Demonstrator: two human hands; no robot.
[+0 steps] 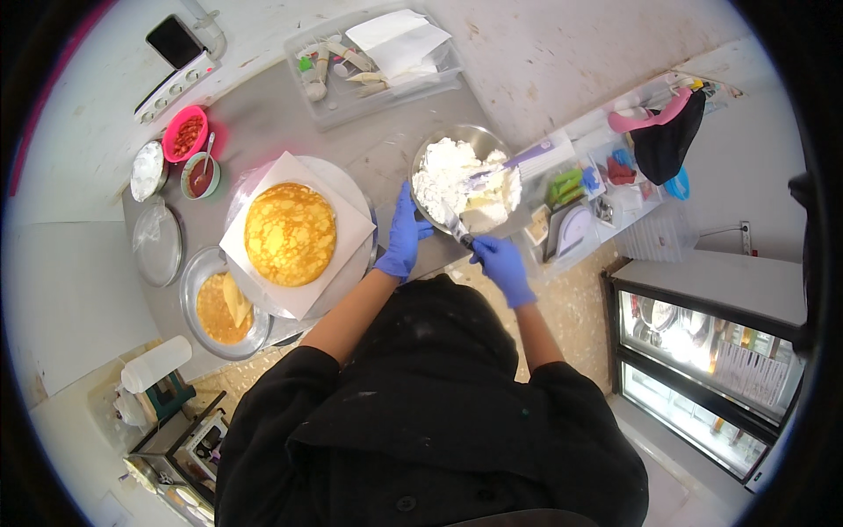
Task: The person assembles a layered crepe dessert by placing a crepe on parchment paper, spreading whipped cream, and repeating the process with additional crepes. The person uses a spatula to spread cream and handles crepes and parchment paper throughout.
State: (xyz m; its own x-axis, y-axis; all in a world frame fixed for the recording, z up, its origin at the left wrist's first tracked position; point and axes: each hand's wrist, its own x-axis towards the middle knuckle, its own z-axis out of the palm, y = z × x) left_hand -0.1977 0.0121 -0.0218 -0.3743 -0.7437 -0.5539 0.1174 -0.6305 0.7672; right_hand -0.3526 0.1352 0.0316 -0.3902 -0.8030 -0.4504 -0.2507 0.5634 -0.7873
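My right hand (503, 268), in a blue glove, is closed round the dark handle of a metal spatula (452, 220). Its blade dips into white cream (448, 176) heaped in a round metal bowl (479, 133). Against the bowl's left side, my gloved left hand (404, 235) grips the rim, its thumb near the lower edge. A second spatula (531, 151) with a purple handle rests in the cream. To the left of my left hand, golden-brown pancake-like rounds (290, 234) lie on white square paper (303, 303) over a round stand.
At lower left, a metal pan (187, 303) holds more rounds. Behind it are a round lid (158, 246), a pink bowl of chopped red fruit (186, 133) and a small bowl of red sauce (201, 179). A clear plastic bin (430, 88) with piping bags stands at the back; shelving is at right.
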